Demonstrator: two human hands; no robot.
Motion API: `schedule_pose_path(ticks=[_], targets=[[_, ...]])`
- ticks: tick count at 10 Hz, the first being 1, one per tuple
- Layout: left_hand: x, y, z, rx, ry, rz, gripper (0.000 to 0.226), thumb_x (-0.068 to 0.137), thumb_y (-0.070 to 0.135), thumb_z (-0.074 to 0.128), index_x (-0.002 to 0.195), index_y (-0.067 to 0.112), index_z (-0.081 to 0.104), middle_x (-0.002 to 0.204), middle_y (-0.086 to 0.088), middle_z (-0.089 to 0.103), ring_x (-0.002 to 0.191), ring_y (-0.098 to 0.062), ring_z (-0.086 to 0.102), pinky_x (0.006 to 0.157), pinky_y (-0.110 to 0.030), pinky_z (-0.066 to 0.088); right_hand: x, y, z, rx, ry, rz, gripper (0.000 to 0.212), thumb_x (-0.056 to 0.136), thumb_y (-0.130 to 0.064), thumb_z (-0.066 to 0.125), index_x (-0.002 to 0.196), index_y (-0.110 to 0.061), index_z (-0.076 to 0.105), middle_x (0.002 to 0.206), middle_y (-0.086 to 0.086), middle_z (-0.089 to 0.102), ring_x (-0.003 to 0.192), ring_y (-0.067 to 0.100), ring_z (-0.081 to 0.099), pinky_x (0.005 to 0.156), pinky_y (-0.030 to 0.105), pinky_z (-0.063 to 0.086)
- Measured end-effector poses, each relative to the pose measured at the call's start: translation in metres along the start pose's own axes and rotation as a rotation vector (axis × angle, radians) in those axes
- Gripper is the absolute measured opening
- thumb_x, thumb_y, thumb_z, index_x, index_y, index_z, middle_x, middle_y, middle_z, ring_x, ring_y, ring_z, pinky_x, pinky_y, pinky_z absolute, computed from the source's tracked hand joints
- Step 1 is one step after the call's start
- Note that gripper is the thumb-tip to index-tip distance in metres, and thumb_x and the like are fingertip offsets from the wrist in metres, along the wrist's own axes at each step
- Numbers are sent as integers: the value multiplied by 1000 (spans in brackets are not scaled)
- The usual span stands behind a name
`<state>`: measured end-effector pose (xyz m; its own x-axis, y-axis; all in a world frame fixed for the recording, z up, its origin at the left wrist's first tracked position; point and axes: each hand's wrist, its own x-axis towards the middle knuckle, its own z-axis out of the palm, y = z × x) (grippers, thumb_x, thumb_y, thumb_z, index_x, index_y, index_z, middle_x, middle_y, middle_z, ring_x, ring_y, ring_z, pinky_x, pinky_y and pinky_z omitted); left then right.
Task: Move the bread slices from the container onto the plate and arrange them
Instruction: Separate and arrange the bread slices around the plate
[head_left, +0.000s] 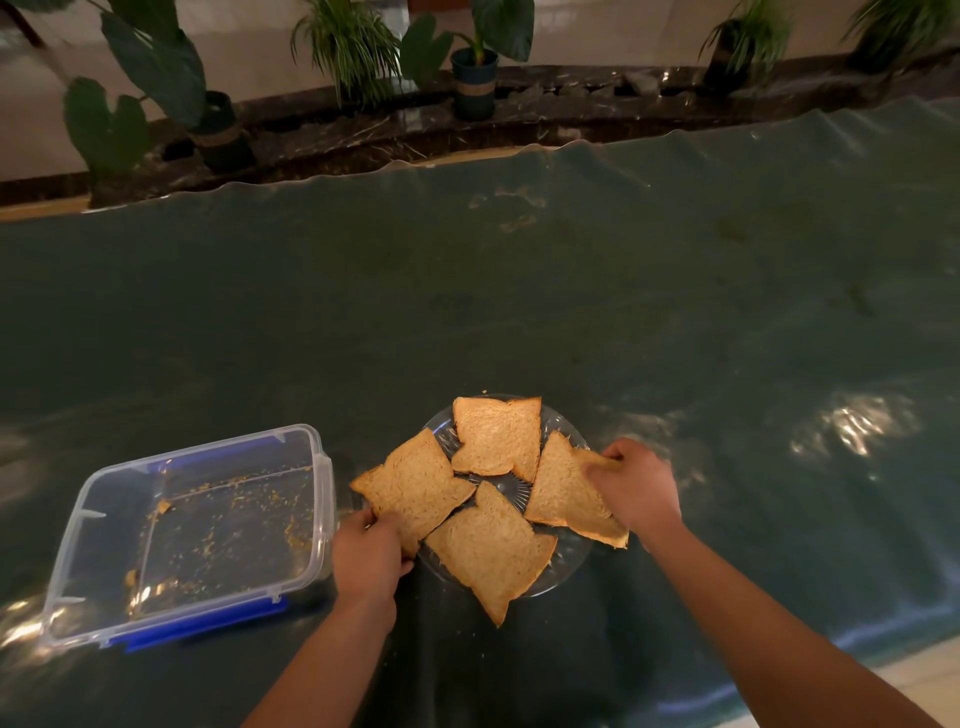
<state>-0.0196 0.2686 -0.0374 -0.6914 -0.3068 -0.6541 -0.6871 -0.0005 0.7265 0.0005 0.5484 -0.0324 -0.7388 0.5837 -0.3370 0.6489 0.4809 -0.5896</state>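
Observation:
Several brown bread slices lie fanned on a clear glass plate (563, 564) near the table's front edge. The far slice (496, 436) and the near slice (491, 551) lie untouched. My left hand (366, 556) grips the near corner of the left slice (413, 486). My right hand (636, 486) pinches the right edge of the right slice (561, 491), which overhangs the plate's rim. The clear plastic container (192, 525) with blue clips sits to the left of the plate, holding only crumbs.
A dark green plastic-covered cloth (519, 312) spreads over the whole table. Behind its far edge runs a dark stone ledge with potted plants (475, 78). Light glares on the cloth at the right.

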Motion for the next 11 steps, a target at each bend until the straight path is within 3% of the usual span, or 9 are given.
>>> schedule_pose_path(ticks=[1, 5, 8, 11], targets=[[0, -3, -2, -2, -9, -18, 33, 90, 17, 55, 122, 15, 58, 111, -18, 65, 101, -35, 64, 76, -45, 57, 1, 1, -1, 0, -4, -3, 13, 77, -29, 66, 89, -24, 65, 79, -5, 67, 78, 19, 64, 69, 34, 55], [3, -3, -8, -80, -10, -58, 42, 86, 21, 64, 127, 15, 56, 104, -13, 65, 93, -29, 65, 76, -45, 57, -1, 7, 0, 0, 12, -49, 24, 80, -36, 69, 100, -24, 66, 89, -5, 67, 89, 20, 63, 71, 32, 49], [0, -3, -1, 47, -6, 59, 35, 89, 19, 61, 124, 12, 60, 99, -13, 68, 90, -27, 66, 66, -38, 55, 2, 11, -2, -40, -14, -78, 27, 81, -33, 71, 105, -22, 68, 89, -6, 67, 87, 19, 65, 74, 32, 52], [-9, -1, -10, 21, -34, 1, 31, 87, 24, 61, 115, 11, 63, 97, -13, 68, 86, -26, 66, 68, -40, 56, -2, 11, -9, 45, 52, -102, 35, 86, -36, 66, 117, -20, 65, 113, -5, 67, 104, 19, 62, 80, 28, 43]])
